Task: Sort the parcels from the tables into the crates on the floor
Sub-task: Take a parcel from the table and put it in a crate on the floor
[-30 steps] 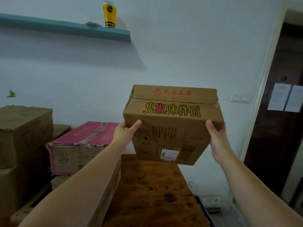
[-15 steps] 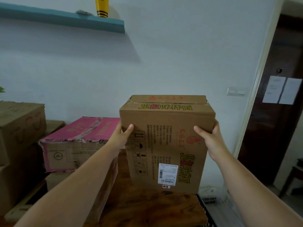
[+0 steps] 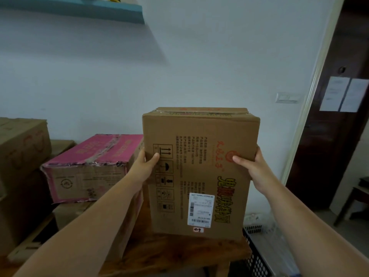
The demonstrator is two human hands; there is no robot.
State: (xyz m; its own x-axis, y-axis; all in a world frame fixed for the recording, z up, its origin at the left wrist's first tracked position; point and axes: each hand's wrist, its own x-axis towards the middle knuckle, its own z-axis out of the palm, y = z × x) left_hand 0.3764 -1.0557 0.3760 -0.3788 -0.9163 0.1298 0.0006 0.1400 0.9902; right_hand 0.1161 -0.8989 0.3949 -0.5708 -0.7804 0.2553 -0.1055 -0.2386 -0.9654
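The left hand [image 3: 146, 166] and right hand [image 3: 253, 168] grip the box [image 3: 199, 176] between them, over the counter [image 3: 169, 254]. It is not yet in the crate [image 3: 257, 256] below the right hand. A pink box [image 3: 89, 166] waits too.

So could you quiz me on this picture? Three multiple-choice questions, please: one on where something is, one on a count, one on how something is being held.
1. Where is the pink-topped box relative to the held brown box?
A) to its left
B) to its right
C) on top of it

2. How many white sheets hang on the dark door?
A) one
B) two
C) four

3. How is the brown box held?
A) by one hand
B) by both hands, one at each side
C) by no hand

Answers:
1 A: it stands left of the brown box.
2 B: two sheets hang side by side.
3 B: the left hand and right hand grip opposite sides.
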